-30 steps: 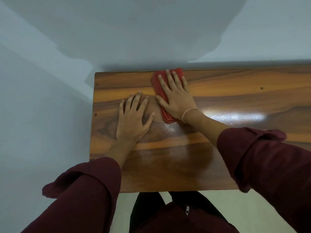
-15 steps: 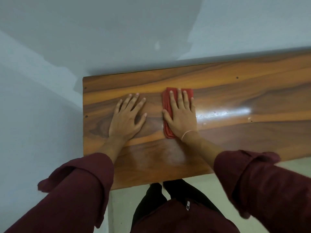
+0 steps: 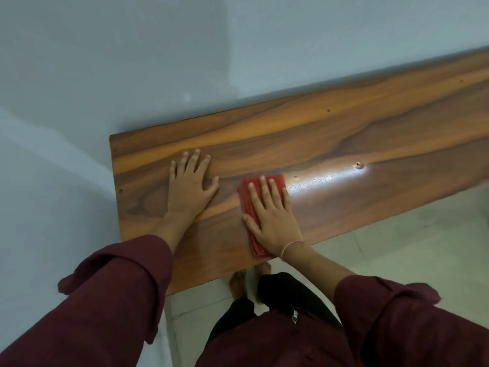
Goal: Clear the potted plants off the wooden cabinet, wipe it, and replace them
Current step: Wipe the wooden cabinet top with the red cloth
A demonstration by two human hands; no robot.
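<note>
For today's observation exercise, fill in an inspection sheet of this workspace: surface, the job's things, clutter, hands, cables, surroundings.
Surface: wooden cabinet top, glossy, with a bright glare patch right of the cloth.
Job's things: red cloth folded, lying flat on the top near its front edge; potted plants, nothing seen.
Clutter: two small specks on the top near the glare; otherwise nothing seen.
Hands: left hand flat on bare wood, fingers spread; right hand pressed flat on the cloth.
Cables: nothing seen.
Surroundings: pale wall behind and to the left; light floor below.
</note>
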